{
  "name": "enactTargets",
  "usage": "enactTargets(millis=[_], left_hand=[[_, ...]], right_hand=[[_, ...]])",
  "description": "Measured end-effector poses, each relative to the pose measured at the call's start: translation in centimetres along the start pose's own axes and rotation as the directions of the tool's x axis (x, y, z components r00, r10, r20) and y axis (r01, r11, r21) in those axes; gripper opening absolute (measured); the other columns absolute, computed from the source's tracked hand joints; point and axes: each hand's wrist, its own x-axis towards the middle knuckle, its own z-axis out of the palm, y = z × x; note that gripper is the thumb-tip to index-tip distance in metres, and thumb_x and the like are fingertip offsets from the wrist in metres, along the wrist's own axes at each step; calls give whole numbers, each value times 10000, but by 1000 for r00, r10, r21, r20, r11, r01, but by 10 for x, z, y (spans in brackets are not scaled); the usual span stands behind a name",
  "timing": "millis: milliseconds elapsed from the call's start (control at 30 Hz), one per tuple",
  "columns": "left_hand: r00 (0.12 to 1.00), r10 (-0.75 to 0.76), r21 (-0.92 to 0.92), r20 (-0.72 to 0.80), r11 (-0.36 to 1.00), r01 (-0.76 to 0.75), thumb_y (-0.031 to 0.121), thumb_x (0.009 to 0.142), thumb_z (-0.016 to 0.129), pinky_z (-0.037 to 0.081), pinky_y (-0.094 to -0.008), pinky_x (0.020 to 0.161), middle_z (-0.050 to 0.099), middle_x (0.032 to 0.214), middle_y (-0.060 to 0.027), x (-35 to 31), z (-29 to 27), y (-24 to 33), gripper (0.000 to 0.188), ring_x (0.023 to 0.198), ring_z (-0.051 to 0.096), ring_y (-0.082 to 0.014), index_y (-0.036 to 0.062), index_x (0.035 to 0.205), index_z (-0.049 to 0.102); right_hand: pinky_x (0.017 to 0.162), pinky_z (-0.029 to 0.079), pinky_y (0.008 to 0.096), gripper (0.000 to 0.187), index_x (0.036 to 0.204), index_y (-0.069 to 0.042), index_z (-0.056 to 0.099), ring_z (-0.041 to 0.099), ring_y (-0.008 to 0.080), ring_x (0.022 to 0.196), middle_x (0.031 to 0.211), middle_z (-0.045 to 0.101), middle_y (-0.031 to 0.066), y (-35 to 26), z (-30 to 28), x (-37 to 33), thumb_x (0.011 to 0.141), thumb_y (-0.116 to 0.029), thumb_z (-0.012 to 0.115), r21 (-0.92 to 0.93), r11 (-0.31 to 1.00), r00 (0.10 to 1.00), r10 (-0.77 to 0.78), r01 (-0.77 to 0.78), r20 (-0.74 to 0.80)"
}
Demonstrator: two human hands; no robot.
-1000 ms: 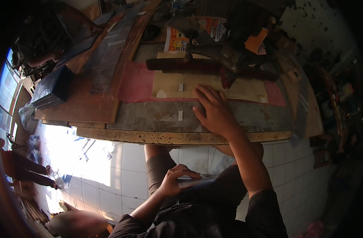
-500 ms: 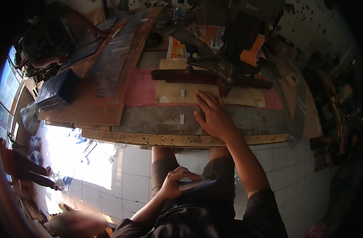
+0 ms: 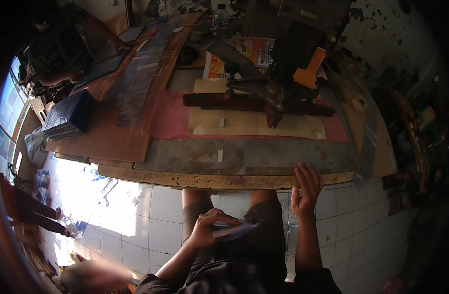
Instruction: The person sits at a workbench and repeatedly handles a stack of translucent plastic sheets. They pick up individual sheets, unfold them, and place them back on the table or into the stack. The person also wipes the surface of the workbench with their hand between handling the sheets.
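Observation:
My left hand (image 3: 205, 229) is closed on a thin, shiny stack of clear plastic sheets (image 3: 236, 230) above my lap. The right hand (image 3: 307, 191) rests at the table's front edge (image 3: 224, 181), fingers stretched over the top and thumb apart. A faint see-through strip (image 3: 266, 170) lies along that edge beside its fingertips; whether they touch it I cannot tell. Farther back, a dark machine with a long bar (image 3: 258, 104) stands over a cream sheet (image 3: 212, 117) on a pink one (image 3: 168, 115). Two small white pieces, one on the cream sheet (image 3: 222, 122) and one on the grey tabletop (image 3: 220, 156), line up.
To the left, a dark blue stack (image 3: 70, 113) sits on a brown board (image 3: 99, 139) beside long clear film (image 3: 141, 78). Another person's arm (image 3: 102, 32) reaches over the board's far end. An orange piece (image 3: 310, 68) leans on the machine. A bottle (image 3: 221, 17) stands behind.
My right hand has drawn back from the cream sheet to the table's front edge, toward the right. The left hand keeps its stack over my lap. The view has shifted slightly.

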Motion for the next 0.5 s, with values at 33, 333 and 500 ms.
enactTargets(millis=[33,333,500], left_hand=[[1000,3,-16,-3,1000,-3,84,672,874,555,-336,894,784,995,-64,2,1,-2,373,961,713,-192,61,1038,802],[999,-39,-72,-14,997,38,80,729,858,515,-330,940,794,1072,-41,3,2,-7,310,977,707,-190,87,1035,806],[999,-41,-71,-21,997,39,86,729,865,519,-328,934,794,1069,-39,3,0,-8,313,971,709,-186,89,1036,806]], right_hand=[[1208,244,551,438,1398,-52,598,459,330,1435,1499,546,124,15,4,-16,1080,-324,467,-29,999,998,20,-22,-61],[1198,148,696,606,1507,-74,355,238,449,1516,1612,320,211,58,85,-51,1083,-502,425,-161,985,856,-37,-54,-515],[1206,113,725,727,1499,-92,306,164,482,1538,1617,276,241,49,97,-44,1038,-642,419,-144,982,828,23,-124,-560]])
